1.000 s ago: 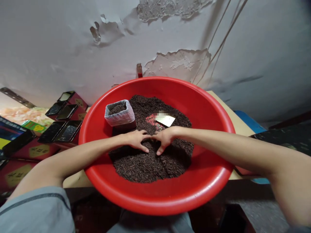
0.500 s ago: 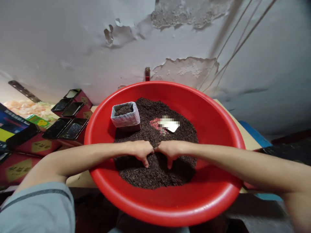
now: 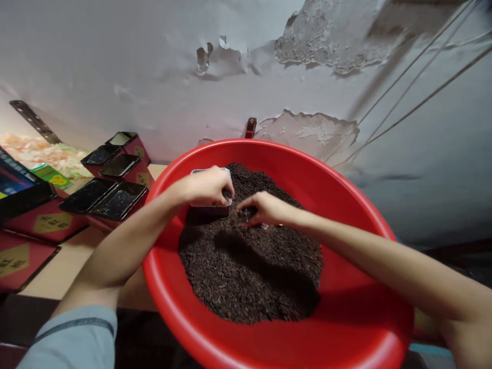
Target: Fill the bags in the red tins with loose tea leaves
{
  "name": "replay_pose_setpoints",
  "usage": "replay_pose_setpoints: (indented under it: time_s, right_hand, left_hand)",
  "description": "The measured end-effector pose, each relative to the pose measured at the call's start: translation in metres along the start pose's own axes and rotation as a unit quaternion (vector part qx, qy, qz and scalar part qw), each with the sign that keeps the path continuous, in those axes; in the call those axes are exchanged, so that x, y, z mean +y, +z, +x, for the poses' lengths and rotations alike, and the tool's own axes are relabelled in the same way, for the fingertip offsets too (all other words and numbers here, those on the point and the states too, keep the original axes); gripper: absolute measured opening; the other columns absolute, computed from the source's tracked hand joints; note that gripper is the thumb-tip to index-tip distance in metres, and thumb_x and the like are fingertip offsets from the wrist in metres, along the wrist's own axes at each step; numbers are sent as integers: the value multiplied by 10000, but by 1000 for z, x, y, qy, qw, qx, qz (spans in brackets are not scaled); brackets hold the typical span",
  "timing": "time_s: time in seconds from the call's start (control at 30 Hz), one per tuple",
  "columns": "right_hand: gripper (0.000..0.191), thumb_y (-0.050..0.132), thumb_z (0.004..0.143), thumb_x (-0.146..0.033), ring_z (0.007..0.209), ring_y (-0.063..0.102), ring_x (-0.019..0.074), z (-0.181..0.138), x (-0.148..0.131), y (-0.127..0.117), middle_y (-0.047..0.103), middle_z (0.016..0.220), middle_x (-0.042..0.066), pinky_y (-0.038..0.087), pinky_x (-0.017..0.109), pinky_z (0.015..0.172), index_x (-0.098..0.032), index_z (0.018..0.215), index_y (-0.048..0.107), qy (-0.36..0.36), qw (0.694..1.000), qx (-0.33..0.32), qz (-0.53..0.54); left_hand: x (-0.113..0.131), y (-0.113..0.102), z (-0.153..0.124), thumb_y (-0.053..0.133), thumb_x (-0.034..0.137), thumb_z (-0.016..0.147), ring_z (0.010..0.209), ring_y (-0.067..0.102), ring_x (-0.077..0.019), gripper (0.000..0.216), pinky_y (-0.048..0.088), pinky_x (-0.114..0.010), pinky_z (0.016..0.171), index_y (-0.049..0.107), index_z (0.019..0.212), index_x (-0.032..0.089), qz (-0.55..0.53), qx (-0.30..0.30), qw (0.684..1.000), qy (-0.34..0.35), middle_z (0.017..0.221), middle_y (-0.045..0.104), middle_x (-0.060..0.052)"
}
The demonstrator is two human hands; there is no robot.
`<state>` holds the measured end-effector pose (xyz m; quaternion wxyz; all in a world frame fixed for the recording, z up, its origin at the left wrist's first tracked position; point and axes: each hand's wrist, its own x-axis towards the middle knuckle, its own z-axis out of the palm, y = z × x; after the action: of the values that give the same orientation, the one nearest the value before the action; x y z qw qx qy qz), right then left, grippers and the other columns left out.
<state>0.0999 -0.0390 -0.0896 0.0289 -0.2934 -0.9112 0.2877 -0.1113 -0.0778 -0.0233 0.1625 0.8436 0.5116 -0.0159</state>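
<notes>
A wide red basin (image 3: pixel 269 343) holds a heap of dark, loose tea leaves (image 3: pixel 230 292). On the heap's far left side stands a small tin (image 3: pixel 209 213) with a pale liner, mostly covered by my left hand (image 3: pixel 209 187). That hand is over the tin's mouth, its fingers curled around some dark leaves. Just right of the tin, my right hand (image 3: pixel 265 207) is cupped above the heap, with tea leaves between thumb and fingers. It hides most of what lies beneath it.
Several black-rimmed red tins (image 3: pixel 119 200) with gold labels stand left of the basin on a pale board (image 3: pixel 57 271). A green box (image 3: pixel 49 175) lies behind them. The peeling wall (image 3: pixel 154 102) rises close behind the basin, and cords (image 3: pixel 415 102) run across it at right.
Both hands have come up out of the heap with leaves. My left hand has moved left over the lined tin; my right hand has moved further back, covering the white card. The view has shifted.
</notes>
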Motion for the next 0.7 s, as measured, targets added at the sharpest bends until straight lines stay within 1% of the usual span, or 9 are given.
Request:
replay_pose_setpoints:
  time_s: [0.07, 0.1, 0.17, 0.27, 0.37, 0.43, 0.53, 0.63, 0.7]
  right_hand:
    - [386, 849, 719, -288, 770, 652, 160, 26, -15, -27, 752, 837, -15, 477, 246, 704, -209, 1093, 805, -28, 998, 53, 32]
    - [371, 852, 712, -276, 771, 650, 156, 40, -22, -39, 753, 850, -12, 484, 248, 712, -199, 1072, 806, -39, 995, 74, 56]
    - [329, 837, 723, -238, 765, 647, 149, 67, -33, -56, 754, 868, -2, 498, 252, 710, -181, 1045, 801, -57, 989, 86, 108]
    - [288, 818, 711, -145, 716, 634, 139, 101, -40, -64, 745, 820, 3, 512, 253, 679, -162, 996, 790, -40, 981, 92, 168]
    - [239, 813, 673, -73, 679, 620, 132, 123, -36, -60, 723, 752, -3, 516, 255, 674, -146, 897, 776, -12, 978, 105, 181]
    - [213, 811, 654, -44, 673, 618, 128, 130, -31, -55, 713, 724, -7, 520, 261, 693, -139, 837, 759, 0, 976, 113, 187]
    - [214, 818, 634, -26, 690, 629, 132, 133, -29, -50, 715, 727, -3, 533, 278, 726, -135, 801, 740, 13, 970, 125, 206]
    - [219, 816, 663, -33, 706, 639, 138, 127, -31, -53, 729, 772, 15, 552, 302, 745, -128, 846, 743, 19, 965, 127, 230]
    - [229, 806, 706, -60, 729, 651, 147, 116, -30, -58, 741, 822, 31, 568, 326, 767, -126, 919, 754, 17, 964, 131, 233]
  left_hand:
    - [-15, -21, -9, 724, 187, 750, 706, 651, -140, 320, 439, -225, 656, 819, 1056, 185, -27, 78, 994, -72, 812, 770, -27]
    - [-22, -28, -12, 723, 199, 756, 706, 652, -143, 332, 443, -228, 658, 815, 1074, 175, -46, 106, 988, -107, 801, 766, -28]
    - [-35, -34, -13, 722, 191, 753, 708, 653, -146, 344, 450, -227, 657, 811, 1083, 154, -82, 141, 973, -163, 766, 750, -24]
    - [-49, -32, -6, 743, 159, 705, 717, 652, -152, 318, 440, -218, 636, 824, 1012, 137, -87, 157, 961, -208, 668, 699, -3]
    - [-58, -26, 3, 774, 183, 684, 724, 664, -161, 286, 446, -214, 623, 827, 962, 143, -78, 154, 958, -230, 639, 687, -1]
    - [-61, -23, 6, 788, 211, 697, 755, 686, -172, 305, 471, -218, 639, 821, 995, 156, -82, 147, 957, -237, 709, 731, -21]
    - [-63, -21, 7, 804, 232, 720, 829, 714, -195, 417, 518, -243, 710, 789, 1133, 174, -86, 143, 957, -235, 876, 787, -58]
    - [-62, -20, 4, 810, 236, 748, 908, 725, -205, 545, 544, -273, 806, 711, 1283, 199, -95, 153, 959, -221, 1055, 789, -73]
    - [-55, -17, 2, 811, 231, 769, 1009, 713, -221, 634, 538, -291, 877, 631, 1375, 197, -79, 188, 958, -203, 1178, 758, -90]
